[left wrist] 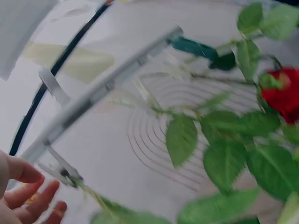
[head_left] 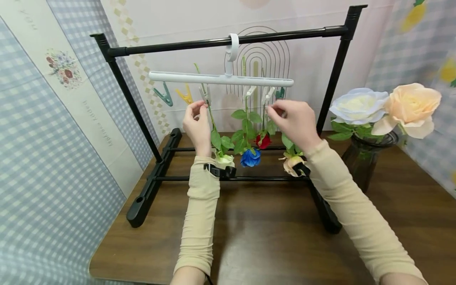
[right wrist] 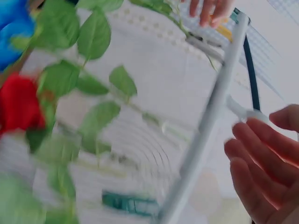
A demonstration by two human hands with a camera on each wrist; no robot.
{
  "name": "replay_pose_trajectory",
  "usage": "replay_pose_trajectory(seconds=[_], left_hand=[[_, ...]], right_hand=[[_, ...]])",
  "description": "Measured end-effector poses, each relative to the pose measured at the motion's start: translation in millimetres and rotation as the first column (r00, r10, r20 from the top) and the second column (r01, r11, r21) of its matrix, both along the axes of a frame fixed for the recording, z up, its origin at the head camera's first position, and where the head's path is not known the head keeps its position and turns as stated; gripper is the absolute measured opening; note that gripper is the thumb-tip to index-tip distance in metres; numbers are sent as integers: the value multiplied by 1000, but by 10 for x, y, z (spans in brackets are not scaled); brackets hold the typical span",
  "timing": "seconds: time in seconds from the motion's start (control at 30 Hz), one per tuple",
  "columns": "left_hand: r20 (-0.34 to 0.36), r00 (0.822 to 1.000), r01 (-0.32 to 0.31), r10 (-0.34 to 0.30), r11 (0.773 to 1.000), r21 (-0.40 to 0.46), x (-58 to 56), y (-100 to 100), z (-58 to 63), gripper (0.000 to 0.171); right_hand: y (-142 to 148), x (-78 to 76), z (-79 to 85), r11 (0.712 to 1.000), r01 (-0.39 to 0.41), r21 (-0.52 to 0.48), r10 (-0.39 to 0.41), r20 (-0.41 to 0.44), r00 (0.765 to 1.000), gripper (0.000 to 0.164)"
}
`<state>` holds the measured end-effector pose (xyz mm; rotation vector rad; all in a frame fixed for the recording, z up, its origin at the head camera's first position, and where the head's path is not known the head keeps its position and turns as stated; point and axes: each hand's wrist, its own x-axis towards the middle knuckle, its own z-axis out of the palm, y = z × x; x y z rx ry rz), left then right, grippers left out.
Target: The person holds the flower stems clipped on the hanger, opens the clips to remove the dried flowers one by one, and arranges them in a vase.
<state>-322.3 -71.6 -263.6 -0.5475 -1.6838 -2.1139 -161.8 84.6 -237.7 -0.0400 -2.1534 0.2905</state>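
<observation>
Left hand (head_left: 198,126) and right hand (head_left: 295,119) hovered, fingers loose, before a white hanger (head_left: 213,79). Right of them stood a vase (head_left: 362,160).

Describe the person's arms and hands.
The left hand and right hand are bare. A wrinkled, close-fitting beige left sleeve and matching right sleeve cover the forearms. The left one bears a black strap and black camera; a second black camera sits on the right. A thin black cable shows by the left sleeve's end.

4 roses (head_left: 250,158) hang upside down below a white hanger (head_left: 213,79); the left hand (head_left: 198,126) and right hand (head_left: 295,120) hover nearby.
</observation>
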Motion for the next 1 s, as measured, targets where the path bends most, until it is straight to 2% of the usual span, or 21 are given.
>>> replay_pose_trajectory(seconds=[0.07,0.13,0.27,0.33,0.43,0.53,0.67,0.77,0.9,1.0], left_hand=[[45,999,-3,4,1000,-24,-83,-51,-53,20],[104,993,64,-57,995,-71,-124,-60,-117,28],[221,962,194,-159,970,-148,-142,-34,-237,43],[255,950,229,-181,957,-176,-136,-19,-279,47],[258,947,241,-189,953,-185,-134,5,-332,49],[230,956,228,-184,957,-180,-137,16,-381,46],[175,979,149,-108,960,-239,-149,2,-445,32],[146,988,91,-48,949,-303,-150,-13,-484,26],[127,992,64,-25,946,-317,-150,-30,-526,26],[116,993,46,-9,947,-319,-123,-36,-531,25]], right_hand=[[-70,-235,85,997,-26,-69,26,-3,1000,22],[-145,-441,140,991,-33,-128,34,5,999,22],[-341,-827,197,975,-33,-221,51,75,996,25],[-450,-987,214,966,-14,-258,49,127,991,28],[-594,-1179,236,957,38,-289,26,214,977,37],[-719,-1342,234,953,80,-292,5,278,961,48],[-843,-1508,179,951,128,-280,-35,314,949,51],[-888,-1580,136,952,180,-249,-99,306,947,47],[-906,-1627,91,954,213,-210,-154,263,952,45],[-921,-1611,74,961,206,-186,-161,229,960,43]])
